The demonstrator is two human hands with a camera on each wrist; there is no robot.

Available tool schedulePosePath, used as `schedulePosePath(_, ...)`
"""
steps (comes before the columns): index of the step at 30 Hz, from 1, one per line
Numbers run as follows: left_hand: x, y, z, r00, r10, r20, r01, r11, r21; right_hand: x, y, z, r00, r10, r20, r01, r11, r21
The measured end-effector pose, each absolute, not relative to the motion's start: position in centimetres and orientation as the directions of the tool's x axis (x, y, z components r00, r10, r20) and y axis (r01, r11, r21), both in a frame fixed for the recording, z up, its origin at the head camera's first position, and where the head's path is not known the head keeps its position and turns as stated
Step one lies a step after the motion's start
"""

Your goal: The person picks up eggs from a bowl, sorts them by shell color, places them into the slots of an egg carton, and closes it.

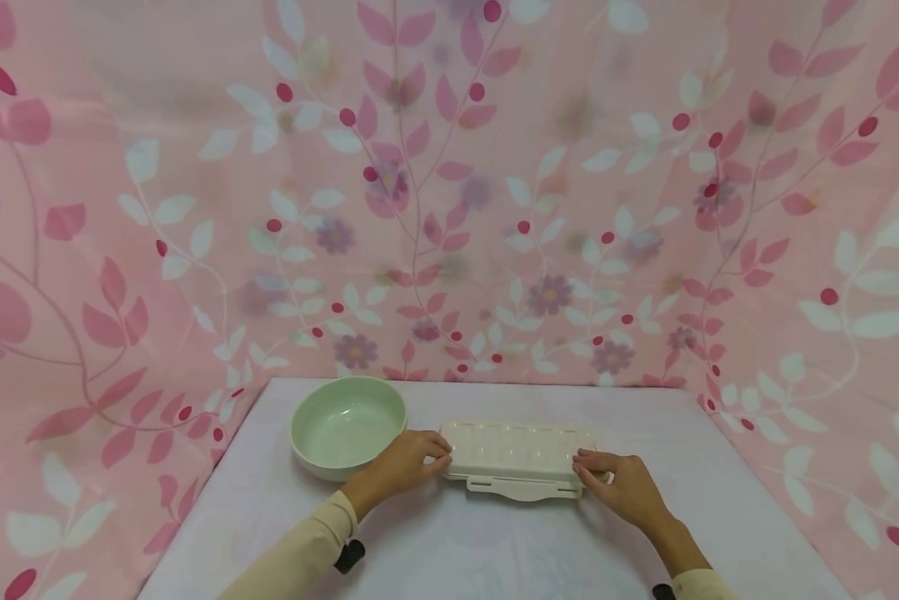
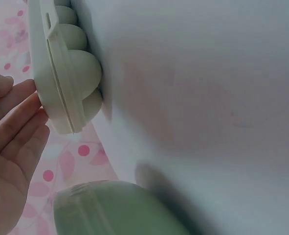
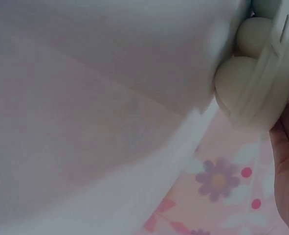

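A cream plastic egg carton point(image 1: 520, 450) with a lid lies on the table, its lid down over rounded egg cups. The front latch flap point(image 1: 524, 488) sticks out toward me. My left hand point(image 1: 400, 465) touches the carton's left end with its fingertips; in the left wrist view those fingers point(image 2: 17, 127) lie nearly straight against the lid's edge. At the opposite end, my right hand point(image 1: 625, 490) rests its fingertips on the lid's right corner, and the right wrist view shows its fingers point(image 3: 284, 139) extended along the side. What the carton holds is hidden.
A pale green round bowl point(image 1: 347, 425) stands at the back left, just behind my left hand. A white cloth covers the table point(image 1: 486, 550). Pink floral curtains point(image 1: 449, 208) close off the back and both sides.
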State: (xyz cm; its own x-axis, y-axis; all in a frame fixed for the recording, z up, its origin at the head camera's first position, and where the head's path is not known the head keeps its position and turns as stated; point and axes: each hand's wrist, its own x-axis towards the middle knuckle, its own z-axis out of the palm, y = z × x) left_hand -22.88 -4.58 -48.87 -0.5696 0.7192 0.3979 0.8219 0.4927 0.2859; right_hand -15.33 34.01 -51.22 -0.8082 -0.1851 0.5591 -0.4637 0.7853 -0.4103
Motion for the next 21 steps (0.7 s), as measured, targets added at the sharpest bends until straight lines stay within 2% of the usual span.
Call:
schedulePosePath(8, -22.9, -3.1, -49.1, -0.547, 0.737, 0.397, 0.824, 0.558, 0.099, -15.8, 33.5, -51.7, -0.711, -0.227, 0.666, -0.53, 0.795, -0.295)
schedulePosePath(10, -23.0, -2.5, -49.3, -0.518, 0.755, 0.402, 0.835, 0.549, 0.042, -16.0, 33.2, -51.6, -0.695, -0.272, 0.665, -0.539, 0.81, -0.232)
schedulePosePath(12, -23.1, -1.9, -49.7, -0.472, 0.782, 0.407, 0.84, 0.539, -0.062, -16.2, 33.0, -51.5, -0.689, -0.316, 0.652, -0.535, 0.829, -0.164)
schedulePosePath(17, -22.7, -0.2, -49.9, -0.425, 0.833, 0.356, 0.808, 0.526, -0.266, -16.1, 32.8, -51.2, -0.747, -0.37, 0.553, -0.468, 0.883, -0.042)
schedulePosePath(21, -22.6, 0.4, -49.7, -0.429, 0.847, 0.315, 0.79, 0.521, -0.324, -16.1, 32.7, -50.9, -0.789, -0.371, 0.489, -0.427, 0.904, -0.002)
